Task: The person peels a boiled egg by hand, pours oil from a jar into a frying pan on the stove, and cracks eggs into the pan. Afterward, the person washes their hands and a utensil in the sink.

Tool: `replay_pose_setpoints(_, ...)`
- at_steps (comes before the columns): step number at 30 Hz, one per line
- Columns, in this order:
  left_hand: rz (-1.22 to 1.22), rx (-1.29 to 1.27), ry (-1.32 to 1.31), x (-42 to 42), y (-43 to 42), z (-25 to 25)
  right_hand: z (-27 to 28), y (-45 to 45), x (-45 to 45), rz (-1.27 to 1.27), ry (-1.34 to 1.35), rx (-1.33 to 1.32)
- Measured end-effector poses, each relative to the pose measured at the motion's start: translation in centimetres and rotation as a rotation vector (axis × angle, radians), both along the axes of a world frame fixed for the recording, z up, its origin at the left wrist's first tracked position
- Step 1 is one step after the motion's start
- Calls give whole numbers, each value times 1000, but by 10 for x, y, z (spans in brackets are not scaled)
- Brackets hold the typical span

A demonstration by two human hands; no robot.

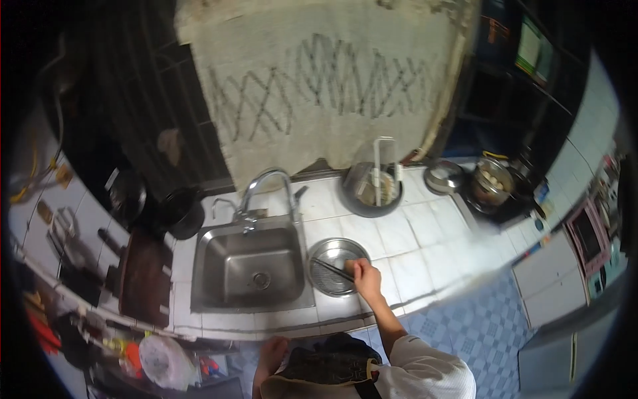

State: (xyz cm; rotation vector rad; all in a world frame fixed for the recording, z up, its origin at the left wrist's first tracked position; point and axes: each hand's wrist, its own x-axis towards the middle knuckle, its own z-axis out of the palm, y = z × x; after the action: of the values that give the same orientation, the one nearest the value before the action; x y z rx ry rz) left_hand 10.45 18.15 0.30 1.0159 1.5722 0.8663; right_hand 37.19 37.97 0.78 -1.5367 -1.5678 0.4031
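My right hand (pixel 366 276) is closed on a dark, thin, stick-like utensil (pixel 330 268); its exact kind is too small to tell. The utensil slants to the left over a round metal pan (pixel 323 287) on the white tiled counter. Inside the pan there is a ridged or slotted surface, and a small brownish patch shows beside my fingers. My left hand (pixel 274 349) is low, just off the counter's front edge, near my body. Its fingers look curled in, and nothing shows in them.
Left of the pan is a steel sink (pixel 226 302) with a tall curved faucet (pixel 287 183). A dark bowl (pixel 362 207) with a clear lid or cover stands behind. Farther right are a small metal pot (pixel 444 178) and a stove-side pot of round pale items (pixel 490 183). A brown cutting board (pixel 145 279) leans left.
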Motion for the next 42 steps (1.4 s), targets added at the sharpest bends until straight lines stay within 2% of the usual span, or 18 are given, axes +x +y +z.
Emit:
replay_pose_setpoints(3,-67,-50,-6,12,0,15,5,-17,18,-141,82,99)
replay_pose_setpoints(6,-237,-17,10,22,2,26,5,-53,51,-301,102,155)
replay_pose_setpoints(8,-320,-34,55,26,3,21,-2,-88,82,-386,72,114)
replay_pose_setpoints(11,-507,131,68,42,8,6,-12,-153,132,-529,63,65)
replay_pose_setpoints(13,-584,63,-70,61,3,15,-6,-204,159,-622,16,31)
replay_pose_setpoints(18,-737,47,-147,117,-14,10,-19,-311,204,-802,-36,-27)
replay_pose_setpoints(23,-936,-114,-217,180,-38,-6,-22,-380,227,-935,-81,-69)
replay_pose_setpoints(28,-1068,-160,-179,245,-43,16,-41,-401,285,-1019,6,-111)
replay_pose_setpoints(30,-1052,-110,-174,275,-34,7,-45,-390,318,-1024,66,-126)
replay_pose_setpoints(32,-1048,-170,-129,314,-21,-5,-45,-376,353,-995,47,-65)
replay_pose_setpoints(35,-1048,-121,-86,395,-9,-19,-33,-359,421,-935,-3,-51)
replay_pose_setpoints(39,-1140,-12,-112,519,-18,26,-1,-352,503,-883,-50,33)
replay_pose_setpoints(42,-1248,7,-272,584,-24,30,6,-353,551,-886,47,-17)
